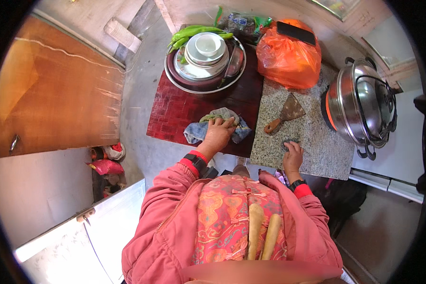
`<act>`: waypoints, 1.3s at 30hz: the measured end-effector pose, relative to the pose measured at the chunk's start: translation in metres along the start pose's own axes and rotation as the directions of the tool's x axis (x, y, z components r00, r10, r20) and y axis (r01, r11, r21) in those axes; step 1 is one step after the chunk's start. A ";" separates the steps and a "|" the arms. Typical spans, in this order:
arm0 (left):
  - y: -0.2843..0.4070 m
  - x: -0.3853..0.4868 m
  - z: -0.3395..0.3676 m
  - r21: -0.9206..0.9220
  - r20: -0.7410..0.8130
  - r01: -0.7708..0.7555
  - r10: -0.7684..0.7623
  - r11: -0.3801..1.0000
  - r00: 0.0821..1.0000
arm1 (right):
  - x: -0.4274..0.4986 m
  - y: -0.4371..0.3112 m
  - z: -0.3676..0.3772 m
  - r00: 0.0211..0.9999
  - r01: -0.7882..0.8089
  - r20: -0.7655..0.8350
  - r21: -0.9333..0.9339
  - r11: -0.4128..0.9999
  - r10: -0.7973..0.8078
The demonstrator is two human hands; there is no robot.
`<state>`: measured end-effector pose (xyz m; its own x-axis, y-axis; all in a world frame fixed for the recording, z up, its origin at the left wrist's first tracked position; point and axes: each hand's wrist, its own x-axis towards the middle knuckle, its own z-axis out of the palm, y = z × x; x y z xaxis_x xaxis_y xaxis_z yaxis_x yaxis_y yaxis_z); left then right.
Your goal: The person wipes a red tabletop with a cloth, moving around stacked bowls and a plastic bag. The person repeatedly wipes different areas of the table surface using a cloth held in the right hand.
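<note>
My left hand (218,135) presses down on a crumpled grey, blue and greenish cloth (195,132), near the front edge of a dark red tabletop (174,113). On the speckled granite slab (319,149) beside it rests my right hand (294,158), fingers bent. A small dark thing (287,145) shows at those fingertips; what it is and whether I grip it cannot be made out. Beyond the right hand lies a scraper (291,109) with a rusty, wide blade and a wooden handle.
Stacked bowls and plates (206,58) fill a large metal-rimmed basin (195,90) at the back, with green peppers (195,32). An orange plastic bag (287,60) bears a black phone (296,33). A lidded steel pot (362,103) stands right. A wooden door (64,85) is at left.
</note>
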<state>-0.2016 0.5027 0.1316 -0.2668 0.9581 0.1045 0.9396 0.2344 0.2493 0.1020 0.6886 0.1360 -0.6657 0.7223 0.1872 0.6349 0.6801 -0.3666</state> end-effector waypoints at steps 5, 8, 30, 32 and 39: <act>-0.085 -0.044 -0.022 0.082 -0.196 0.223 -0.203 0.971 0.959 | -0.001 0.004 0.002 1.000 -0.015 0.013 -0.031 0.999 0.015; -0.151 -0.071 -0.040 0.074 -0.146 0.561 -0.547 0.825 0.824 | -0.002 0.006 0.004 1.000 0.006 -0.006 -0.037 0.999 -0.006; -0.147 -0.148 -0.041 0.090 -0.161 0.645 -0.628 0.759 0.762 | -0.008 0.006 0.004 1.000 -0.005 0.013 -0.044 0.999 0.005; -0.122 -0.139 -0.031 0.038 -0.218 0.514 -0.495 0.857 0.841 | -0.008 0.005 0.004 1.000 -0.001 -0.001 -0.024 1.000 0.001; -0.002 -0.106 0.002 -0.169 -0.075 0.054 -0.068 0.984 0.995 | -0.001 0.005 0.005 0.995 -0.069 0.061 -0.065 0.996 0.073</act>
<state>-0.1747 0.4006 0.1186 -0.3451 0.9250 0.1589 0.8741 0.2551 0.4135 0.1036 0.6907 0.1293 -0.6405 0.7609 0.1042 0.7031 0.6356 -0.3188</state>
